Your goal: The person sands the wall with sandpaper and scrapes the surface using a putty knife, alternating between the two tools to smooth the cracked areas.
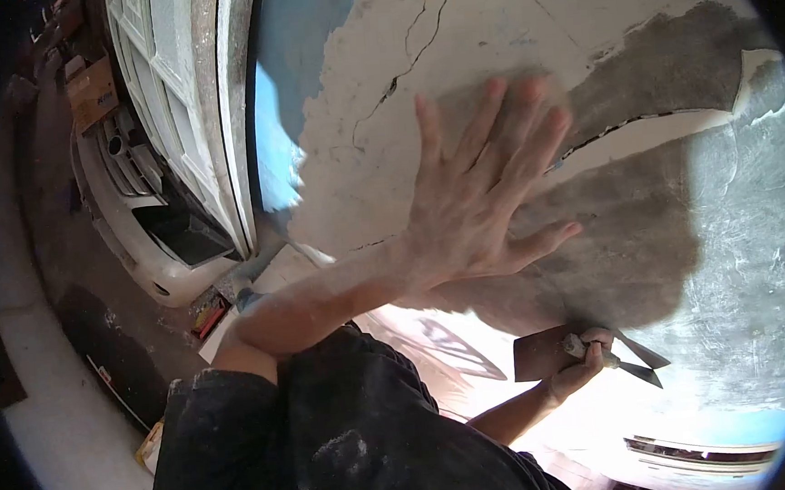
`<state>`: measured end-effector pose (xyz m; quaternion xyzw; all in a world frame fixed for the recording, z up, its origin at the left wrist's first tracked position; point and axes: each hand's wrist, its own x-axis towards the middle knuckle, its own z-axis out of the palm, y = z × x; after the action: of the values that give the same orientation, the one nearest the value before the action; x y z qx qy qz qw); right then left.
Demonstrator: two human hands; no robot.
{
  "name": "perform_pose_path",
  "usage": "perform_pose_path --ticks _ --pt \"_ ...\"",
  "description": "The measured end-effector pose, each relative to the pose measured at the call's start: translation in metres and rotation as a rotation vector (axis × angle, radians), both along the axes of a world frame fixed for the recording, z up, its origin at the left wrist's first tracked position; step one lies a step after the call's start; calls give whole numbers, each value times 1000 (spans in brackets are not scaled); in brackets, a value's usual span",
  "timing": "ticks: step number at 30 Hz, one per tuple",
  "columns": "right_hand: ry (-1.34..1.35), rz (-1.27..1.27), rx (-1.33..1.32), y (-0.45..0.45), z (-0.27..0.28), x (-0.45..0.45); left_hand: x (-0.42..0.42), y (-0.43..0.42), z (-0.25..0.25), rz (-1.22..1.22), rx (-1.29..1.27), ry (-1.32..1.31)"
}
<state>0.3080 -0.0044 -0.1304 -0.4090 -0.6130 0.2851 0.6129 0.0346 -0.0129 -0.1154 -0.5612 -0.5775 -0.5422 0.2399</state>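
My left hand [474, 180] is spread open with its back to me, fingers pointing up, in front of or against the wall [423, 24]; contact is unclear, and the fingertips are blurred. Beside it, a thin dark crack [390, 86] runs through the pale surface. Lower right, my right hand [587, 363] is closed around the handle of a flat rectangular trowel [539, 355]. A second tool with pointed blades [643, 373] juts out to the right of that hand. Dark damp-looking patches [620, 247] lie on the wall right of my left hand.
A white-framed window or door [177, 96] stands at the left. Beyond it are a white car-like body [152, 253] and a cardboard box [92, 93]. A curved gap edge [648, 118] crosses the wall. A white slatted object [699, 456] is at the lower right.
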Motion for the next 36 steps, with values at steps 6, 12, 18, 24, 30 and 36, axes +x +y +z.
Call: perform_pose_path --ticks 6,12,18,24,30,36 --pt "37 104 -47 3 0 5 22 -13 -66 -40 -148 -25" --pt "9 0 -17 -1 -3 0 2 -4 10 -50 -36 -60" --pt "-93 22 20 4 0 8 30 -7 -69 -70 -86 6" --pt "10 -6 -41 2 0 2 -5 -5 20 -50 -16 -57" --pt "-63 96 95 8 -2 6 24 -10 -63 -56 -113 -22" --pt "-20 70 -6 6 -2 10 -14 -3 14 -22 -35 46"
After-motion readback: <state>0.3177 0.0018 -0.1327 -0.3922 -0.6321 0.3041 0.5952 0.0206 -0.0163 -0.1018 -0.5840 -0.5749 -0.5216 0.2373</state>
